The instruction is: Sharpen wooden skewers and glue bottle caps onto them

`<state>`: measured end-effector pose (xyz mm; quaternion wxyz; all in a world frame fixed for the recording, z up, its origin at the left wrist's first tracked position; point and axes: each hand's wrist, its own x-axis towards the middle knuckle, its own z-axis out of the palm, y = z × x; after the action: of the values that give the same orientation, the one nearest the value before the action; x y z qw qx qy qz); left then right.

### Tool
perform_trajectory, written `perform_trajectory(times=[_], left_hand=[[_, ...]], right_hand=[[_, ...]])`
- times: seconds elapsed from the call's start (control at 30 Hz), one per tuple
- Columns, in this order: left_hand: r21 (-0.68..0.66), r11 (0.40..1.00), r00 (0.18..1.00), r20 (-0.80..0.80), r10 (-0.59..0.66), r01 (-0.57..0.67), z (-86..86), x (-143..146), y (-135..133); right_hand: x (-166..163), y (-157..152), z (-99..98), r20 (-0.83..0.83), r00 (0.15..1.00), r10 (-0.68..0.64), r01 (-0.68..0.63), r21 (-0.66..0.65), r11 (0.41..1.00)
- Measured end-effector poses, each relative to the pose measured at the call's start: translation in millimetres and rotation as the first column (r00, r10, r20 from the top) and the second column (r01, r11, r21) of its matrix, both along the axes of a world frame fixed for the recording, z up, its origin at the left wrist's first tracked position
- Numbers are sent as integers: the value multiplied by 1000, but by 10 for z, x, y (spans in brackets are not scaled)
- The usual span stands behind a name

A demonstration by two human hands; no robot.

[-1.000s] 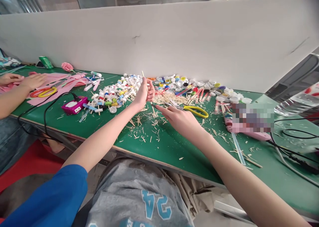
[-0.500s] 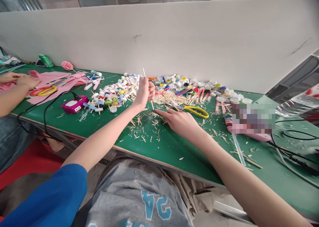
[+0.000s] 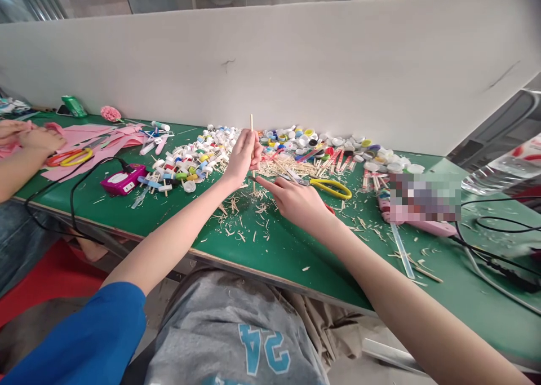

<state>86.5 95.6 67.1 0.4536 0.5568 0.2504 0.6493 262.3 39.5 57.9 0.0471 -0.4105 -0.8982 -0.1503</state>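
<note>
My left hand [image 3: 245, 156] is closed around a thin wooden stick [image 3: 252, 122] held nearly upright, its top above the thumb and its lower end showing beneath the fist. My right hand [image 3: 296, 200] grips a knife; the dark blade tip [image 3: 252, 178] lies against the stick's lower part, just ahead of the stretched index finger. A bit of red, perhaps its handle, shows beside the palm. Wood shavings [image 3: 262, 209] lie scattered under both hands. Just behind my right hand are yellow-handled scissors [image 3: 332, 187]. A heap of thin wood pieces [image 3: 287, 165] lies behind the hands.
Bottle caps on sticks [image 3: 186, 168] are piled left, loose caps [image 3: 313, 137] at the back. A pink glue gun [image 3: 435, 226] with cables lies right, near a plastic bottle [image 3: 499, 168]. At left are a purple power adapter [image 3: 123, 179], pink paper [image 3: 84, 134] and another person's hands [image 3: 40, 138].
The stick has gone from slightly tilted to nearly upright. My right hand, with the knife, has shifted a little up and left, and the blade now sits higher along the stick.
</note>
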Motion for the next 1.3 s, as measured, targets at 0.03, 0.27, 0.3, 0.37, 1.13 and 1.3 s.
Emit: perform_trajectory(times=[0.03, 0.27, 0.3, 0.37, 1.13, 1.3], left_hand=[[1, 1000, 1000, -8, 3, -3, -2, -4, 4], [13, 1000, 999, -48, 7, -7, -5, -23, 15], [17, 1000, 999, -46, 10, -9, -7, -24, 18], [23, 1000, 999, -43, 20, -19, -15, -28, 33], [144, 980, 972, -166, 164, -140, -79, -56, 103], [120, 980, 972, -159, 174, -156, -77, -53, 96]], right_hand=[[-13, 0, 5, -7, 1000, -8, 8, 0, 1000], [-19, -6, -42, 75, 997, -24, 31, -84, 996], [-13, -6, -54, 80, 997, -19, 26, -91, 996], [0, -11, -63, 64, 998, -17, 23, -90, 996], [115, -38, 180, -469, 796, -383, -83, -711, 699], [180, 1, 224, -552, 806, -213, -239, -633, 736]])
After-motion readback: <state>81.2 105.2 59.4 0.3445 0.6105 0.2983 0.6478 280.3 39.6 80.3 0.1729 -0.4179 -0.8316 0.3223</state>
